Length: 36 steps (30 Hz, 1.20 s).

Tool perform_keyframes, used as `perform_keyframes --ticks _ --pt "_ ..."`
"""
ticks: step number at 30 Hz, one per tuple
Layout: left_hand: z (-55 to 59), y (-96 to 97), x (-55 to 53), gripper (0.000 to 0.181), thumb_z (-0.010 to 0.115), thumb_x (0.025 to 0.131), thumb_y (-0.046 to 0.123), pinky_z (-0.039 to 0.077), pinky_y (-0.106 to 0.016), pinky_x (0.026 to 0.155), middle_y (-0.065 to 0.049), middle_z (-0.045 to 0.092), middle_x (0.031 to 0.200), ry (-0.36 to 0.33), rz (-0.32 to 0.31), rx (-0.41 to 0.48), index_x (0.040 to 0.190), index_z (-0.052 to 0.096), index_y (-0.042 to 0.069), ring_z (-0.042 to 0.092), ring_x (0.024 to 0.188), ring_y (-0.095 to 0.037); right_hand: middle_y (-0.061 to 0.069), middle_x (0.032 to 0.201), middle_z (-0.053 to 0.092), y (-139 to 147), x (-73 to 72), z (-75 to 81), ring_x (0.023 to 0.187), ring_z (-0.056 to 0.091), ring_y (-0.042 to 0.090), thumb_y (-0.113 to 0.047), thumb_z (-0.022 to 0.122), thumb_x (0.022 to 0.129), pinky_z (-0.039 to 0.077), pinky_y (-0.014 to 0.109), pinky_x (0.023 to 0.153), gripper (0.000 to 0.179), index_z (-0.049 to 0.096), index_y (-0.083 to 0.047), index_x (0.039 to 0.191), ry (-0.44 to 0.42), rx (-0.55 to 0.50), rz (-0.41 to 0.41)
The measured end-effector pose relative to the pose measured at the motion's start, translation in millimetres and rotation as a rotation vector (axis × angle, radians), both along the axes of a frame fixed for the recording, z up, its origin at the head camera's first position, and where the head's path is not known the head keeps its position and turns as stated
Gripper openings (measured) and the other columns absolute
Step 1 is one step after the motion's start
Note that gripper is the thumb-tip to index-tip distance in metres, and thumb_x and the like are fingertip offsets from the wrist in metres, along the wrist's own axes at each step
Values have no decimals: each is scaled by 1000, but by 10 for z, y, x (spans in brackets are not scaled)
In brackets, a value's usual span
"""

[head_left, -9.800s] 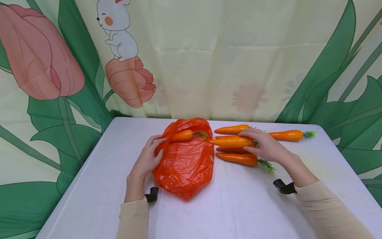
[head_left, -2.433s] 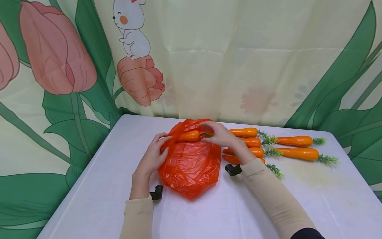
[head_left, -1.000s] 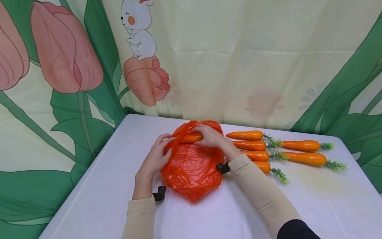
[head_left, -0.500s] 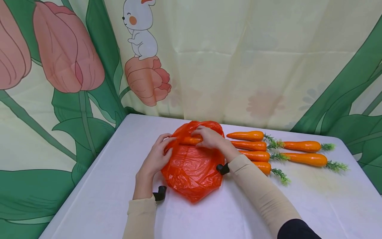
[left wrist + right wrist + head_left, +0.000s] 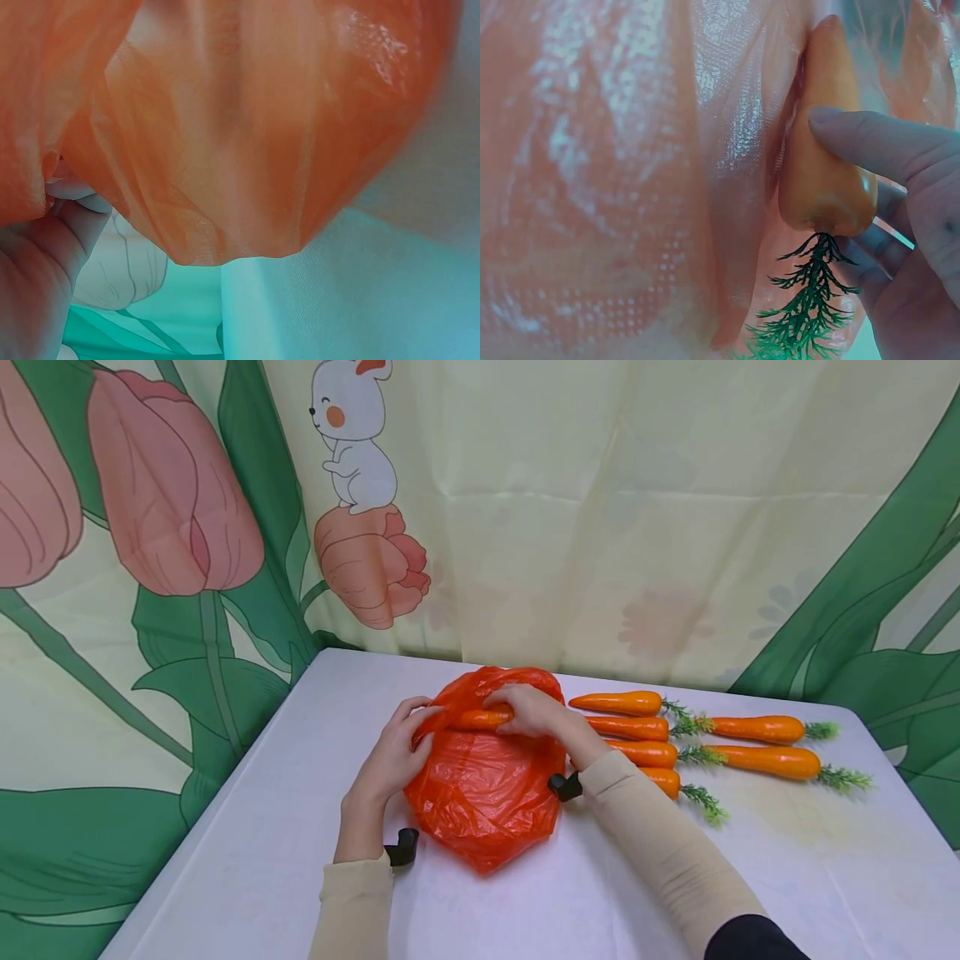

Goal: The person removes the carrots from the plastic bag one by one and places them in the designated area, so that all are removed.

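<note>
A thin orange-red plastic bag lies on the table with its mouth toward the back. My left hand holds the bag's left edge between fingers and thumb; in the left wrist view the bag fills most of the frame. My right hand is at the bag's mouth, gripping a carrot whose tip points left. In the right wrist view the thumb lies along the carrot, and its green leafy top hangs free beside bag film.
Right of the bag several carrots lie in a column, with the top one uncovered and the lower ones partly behind my right arm. Two more carrots, an upper and a lower, lie farther right. A printed curtain hangs behind the white table.
My right hand has gone from the carrots on the right to the carrot in the bag's mouth and grips it. The carrot it held earlier lies at the right. My left hand stays on the bag.
</note>
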<state>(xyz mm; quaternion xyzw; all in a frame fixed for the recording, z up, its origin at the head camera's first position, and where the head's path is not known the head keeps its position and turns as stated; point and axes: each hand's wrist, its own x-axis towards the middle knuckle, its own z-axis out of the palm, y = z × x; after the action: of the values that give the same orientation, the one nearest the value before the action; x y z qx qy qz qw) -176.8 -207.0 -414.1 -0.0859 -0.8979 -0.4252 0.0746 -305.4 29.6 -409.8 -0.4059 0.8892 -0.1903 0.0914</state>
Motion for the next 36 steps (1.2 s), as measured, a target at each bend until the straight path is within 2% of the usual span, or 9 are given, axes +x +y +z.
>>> perform_keyframes --ticks 7,20,30,36 --pt "8 8 6 40 61 97 -1 46 -44 105 -4 43 144 8 -1 1 135 62 9 49 128 -28 6 129 64 57 38 78 123 54 26 -13 77 90 43 42 107 39 68 -12 128 -4 -14 -6" --pt "8 18 16 39 60 100 4 46 -46 104 -3 39 150 -36 24 0 138 60 12 46 133 -29 8 131 61 244 72 226 124 52 28 -12 75 91 41 44 109 37 68 -11 127 21 -5 -13" --pt "-22 6 2 39 61 98 2 47 -46 104 -3 42 147 0 5 -5 137 61 9 48 130 -28 9 130 62 417 133 342 121 54 28 -8 75 90 43 44 107 39 67 -8 128 14 -22 -41" --pt "-14 -1 4 41 61 98 2 47 -44 104 -2 42 147 -2 7 -21 138 60 10 47 131 -27 8 132 60 549 204 415 123 53 29 -9 76 89 42 45 107 39 67 -10 128 9 -31 -75"
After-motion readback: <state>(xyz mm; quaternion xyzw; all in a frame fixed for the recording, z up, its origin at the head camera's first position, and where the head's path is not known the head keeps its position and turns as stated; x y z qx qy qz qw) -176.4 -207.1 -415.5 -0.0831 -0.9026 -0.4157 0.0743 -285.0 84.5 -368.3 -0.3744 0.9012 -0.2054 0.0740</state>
